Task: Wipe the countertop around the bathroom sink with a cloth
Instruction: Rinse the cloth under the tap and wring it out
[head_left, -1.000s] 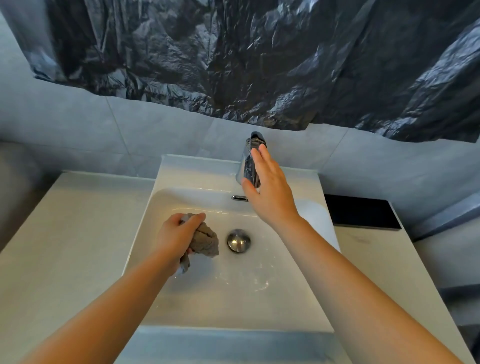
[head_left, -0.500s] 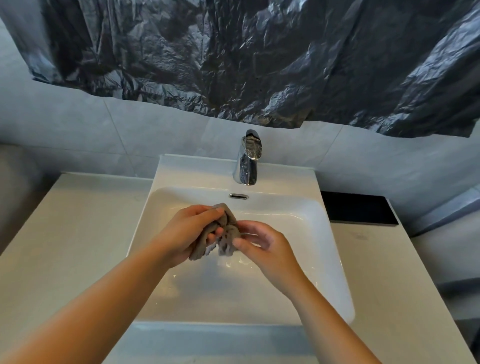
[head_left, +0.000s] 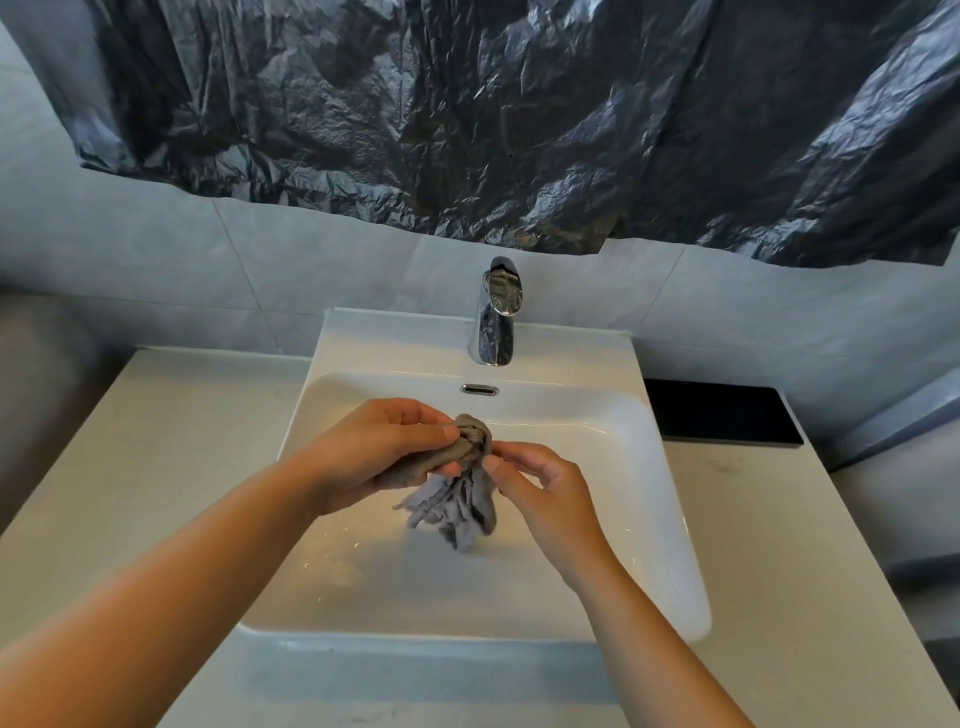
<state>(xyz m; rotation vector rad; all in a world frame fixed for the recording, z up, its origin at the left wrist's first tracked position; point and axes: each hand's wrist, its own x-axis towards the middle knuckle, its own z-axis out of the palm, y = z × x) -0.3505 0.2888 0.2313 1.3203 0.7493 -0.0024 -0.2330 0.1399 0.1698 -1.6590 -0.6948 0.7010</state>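
A crumpled grey cloth (head_left: 462, 488) hangs over the white sink basin (head_left: 654, 467), held up between both hands. My left hand (head_left: 374, 452) grips its bunched top from the left. My right hand (head_left: 545, 493) pinches the same bunch from the right with thumb and forefinger. The cloth's loose ends dangle below the hands and hide the drain. The pale countertop (head_left: 171, 457) stretches to the left and right of the sink.
A chrome faucet (head_left: 496, 319) stands at the back of the sink, above an overflow slot (head_left: 479, 389). A flat black slab (head_left: 719, 418) lies on the counter at the back right. Crinkled black plastic sheeting (head_left: 493, 114) covers the wall above the tiles.
My right hand came off the faucet and joined my left hand on the cloth. The cloth was lifted over the middle of the basin and now hangs looser below the hands.
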